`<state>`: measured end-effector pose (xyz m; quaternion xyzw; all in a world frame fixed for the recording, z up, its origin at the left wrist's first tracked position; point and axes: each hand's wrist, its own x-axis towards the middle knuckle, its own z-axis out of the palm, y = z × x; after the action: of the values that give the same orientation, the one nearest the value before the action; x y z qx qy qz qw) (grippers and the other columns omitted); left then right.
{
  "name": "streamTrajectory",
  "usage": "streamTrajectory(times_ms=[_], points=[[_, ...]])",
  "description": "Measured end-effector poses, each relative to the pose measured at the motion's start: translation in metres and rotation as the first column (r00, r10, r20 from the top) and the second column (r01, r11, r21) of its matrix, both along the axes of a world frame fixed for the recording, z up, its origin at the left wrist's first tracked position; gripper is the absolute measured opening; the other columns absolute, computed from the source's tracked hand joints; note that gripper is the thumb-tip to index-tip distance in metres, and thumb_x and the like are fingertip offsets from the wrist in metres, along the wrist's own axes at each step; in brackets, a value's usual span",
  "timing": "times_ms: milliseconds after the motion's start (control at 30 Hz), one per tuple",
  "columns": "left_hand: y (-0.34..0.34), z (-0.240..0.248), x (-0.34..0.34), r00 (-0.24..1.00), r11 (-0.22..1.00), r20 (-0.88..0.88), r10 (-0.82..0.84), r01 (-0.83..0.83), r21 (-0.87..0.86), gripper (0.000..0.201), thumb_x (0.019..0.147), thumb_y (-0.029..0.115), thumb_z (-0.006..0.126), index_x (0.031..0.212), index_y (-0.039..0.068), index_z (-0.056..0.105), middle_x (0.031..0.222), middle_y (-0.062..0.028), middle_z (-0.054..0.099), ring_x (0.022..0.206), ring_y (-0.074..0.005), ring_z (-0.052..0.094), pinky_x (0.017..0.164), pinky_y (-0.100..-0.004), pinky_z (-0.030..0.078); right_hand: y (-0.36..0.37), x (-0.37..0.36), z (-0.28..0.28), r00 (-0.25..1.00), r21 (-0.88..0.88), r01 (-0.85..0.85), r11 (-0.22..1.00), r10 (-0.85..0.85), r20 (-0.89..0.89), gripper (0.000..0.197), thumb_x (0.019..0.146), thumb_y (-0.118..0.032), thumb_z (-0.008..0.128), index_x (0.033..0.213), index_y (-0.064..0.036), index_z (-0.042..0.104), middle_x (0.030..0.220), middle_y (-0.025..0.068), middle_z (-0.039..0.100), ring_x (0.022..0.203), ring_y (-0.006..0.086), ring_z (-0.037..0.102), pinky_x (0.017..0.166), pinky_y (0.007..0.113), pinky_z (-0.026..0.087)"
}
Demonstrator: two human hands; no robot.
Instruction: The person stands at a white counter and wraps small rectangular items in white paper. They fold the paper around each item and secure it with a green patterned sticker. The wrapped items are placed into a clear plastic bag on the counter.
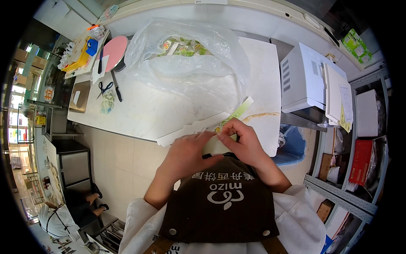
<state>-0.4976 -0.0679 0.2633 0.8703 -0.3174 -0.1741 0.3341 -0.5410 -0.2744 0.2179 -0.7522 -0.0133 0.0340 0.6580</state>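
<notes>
Right hand: thumb and forefinger drawn close; whether they pinch anything, I cannot tell from here.
Left hand: thumb and fingers parted; grip hidden.
Green strip: near end at the fingertips, far end over the table.
White card strip: along the table's near edge.
Clear bag: beyond, green-patterned packets inside.

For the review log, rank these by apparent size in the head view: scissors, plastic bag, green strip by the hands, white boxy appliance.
Largest to smallest:
1. Plastic bag
2. White boxy appliance
3. Green strip
4. Scissors
</notes>
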Motion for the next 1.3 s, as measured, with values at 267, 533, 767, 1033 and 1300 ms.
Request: streamTrajectory(times_ms=[267,533,767,1033,1300], points=[[0.003,0.002,0.001,0.997,0.998,0.068,-0.046,0.043,0.042,0.052,0.082,0.037,0.083,0.121,0.009,0.064,0.092,-0.0116,0.072,0.083,-0.0343,0.071,0.071,-0.0439,0.055,0.003,0.000,0.003,1.000,-0.056,-0.019,0.998,0.018,-0.017,0.013,0.097,-0.007,0.071,0.102,-0.0031,0.060,0.079,-0.0008,0.061,0.072,0.0061,0.054,0.067,0.024,0.044],[0.004,0.003,0.000,0.996,0.982,-0.008,-0.085,0.086,0.170,0.053,0.089,0.044,0.076,0.126,0.009,0.061,0.084,-0.0127,0.071,0.076,-0.0364,0.070,0.068,-0.0453,0.054,0.005,0.002,0.009,0.995,-0.161,-0.086,0.983,0.093,0.040,0.020,0.095,-0.003,0.071,0.112,-0.0060,0.063,0.070,0.0009,0.055,0.063,0.0076,0.050,0.061,0.025,0.042],[0.003,-0.001,0.002,0.991,0.984,0.001,-0.135,0.134,0.115,0.057,0.088,0.046,0.076,0.128,0.008,0.061,0.083,-0.0136,0.071,0.074,-0.0355,0.070,0.067,-0.0451,0.054,0.008,0.002,0.005,0.996,-0.094,0.034,0.995,-0.026,0.088,0.019,0.096,-0.001,0.068,0.114,-0.0063,0.063,0.065,-0.0001,0.051,0.058,0.0083,0.045,0.057,0.025,0.038],[-0.002,-0.004,0.003,0.990,0.987,0.039,-0.135,0.131,0.096,0.058,0.087,0.043,0.077,0.130,0.008,0.060,0.101,-0.0135,0.072,0.083,-0.0358,0.071,0.072,-0.0453,0.055,0.011,0.006,0.007,0.989,-0.162,0.095,0.982,-0.075,0.127,0.015,0.097,-0.001,0.067,0.111,-0.0059,0.064,0.063,-0.0007,0.050,0.056,0.0078,0.044,0.054,0.026,0.037],[0.002,0.008,0.012,0.986,0.991,-0.101,0.130,-0.131,-0.009,0.057,0.083,0.035,0.082,0.129,0.007,0.063,0.103,-0.0159,0.074,0.087,-0.0378,0.072,0.076,-0.0438,0.057,-0.001,0.015,0.010,0.944,-0.188,0.113,0.976,-0.047,0.325,0.031,0.086,-0.003,0.076,0.116,-0.0080,0.067,0.095,0.0084,0.065,0.086,0.0213,0.064,0.075,0.031,0.050]])
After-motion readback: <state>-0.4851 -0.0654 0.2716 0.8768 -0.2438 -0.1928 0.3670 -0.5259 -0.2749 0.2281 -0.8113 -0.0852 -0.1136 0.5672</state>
